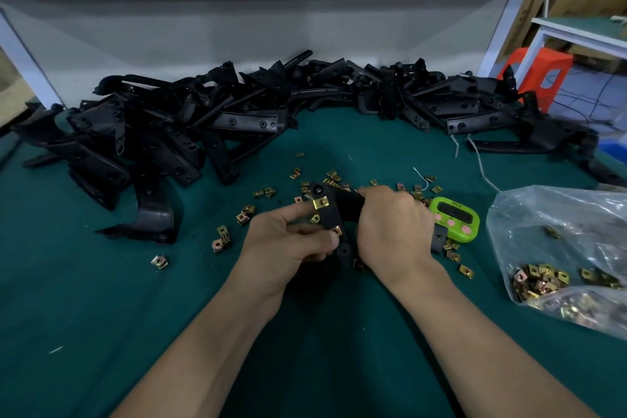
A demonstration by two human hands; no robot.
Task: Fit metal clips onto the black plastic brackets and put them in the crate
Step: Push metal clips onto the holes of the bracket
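We held one black plastic bracket (330,212) between both hands, just above the middle of the green bench (101,316). Our left hand (288,243) took its lower end: the grip was curled round the plastic, with the thumb pressed near the bottom and the forefinger reaching up beside a brass-coloured metal clip (320,203) seated on the bracket's edge. A second clip (337,230) sat lower on the same bracket, just beside the left thumb. Our right hand (390,224) covered the bracket's right part, its grip wrapped over the plastic with the knuckles uppermost; we could not see its fingertips.

Loose clips (222,242) lay scattered on the bench around and behind the hands. A long pile of black brackets (237,119) ran along the far edge of the bench from left to right, and one curved bracket (152,217) lay apart from it, to the left of the hands. A green digital timer (454,215) lay just to the right of the right hand. Farther right was a clear plastic bag (559,220), open toward us, with more clips (539,278) heaped in it. A thin white cord (480,166) trailed over the bench behind the timer. Beyond the bench, at the right, stood an orange plastic stool (546,76).
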